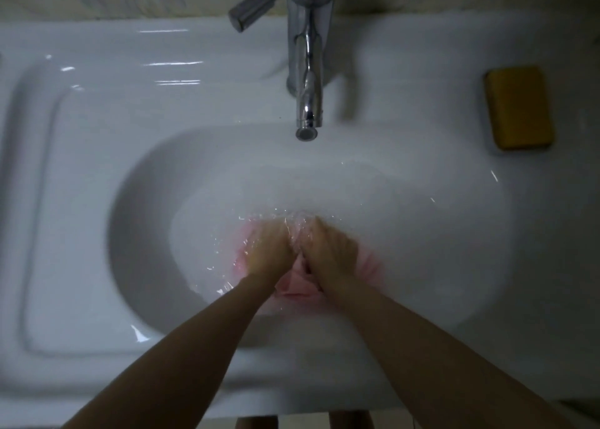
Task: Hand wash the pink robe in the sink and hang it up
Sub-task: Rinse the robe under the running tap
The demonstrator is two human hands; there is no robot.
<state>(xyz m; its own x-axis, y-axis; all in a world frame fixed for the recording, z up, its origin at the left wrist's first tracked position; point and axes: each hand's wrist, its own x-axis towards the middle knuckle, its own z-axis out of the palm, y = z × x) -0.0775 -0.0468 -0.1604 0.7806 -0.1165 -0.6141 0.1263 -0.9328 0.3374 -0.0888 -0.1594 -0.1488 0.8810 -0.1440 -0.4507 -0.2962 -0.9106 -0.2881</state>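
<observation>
White sink (pixel 139 233), head view: the pink robe (pixel 293 287) lies underwater beneath your hands. Your left hand (pixel 266 250) and right hand (pixel 328 250) touch side by side on it. Blur hides the fingers, so you cannot tell whether they grip or press. Expect soaked cloth: soft, heavy, slippery. Take hold of bunched folds.

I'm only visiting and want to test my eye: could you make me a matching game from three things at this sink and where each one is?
Things:
1 pink robe
2 tap
3 yellow block

Places:
A on the ledge of the sink, far right
B at the back of the sink, spout over the basin
C in the water in the basin, under the left hand and right hand

Pairs: 1-C, 2-B, 3-A
</observation>
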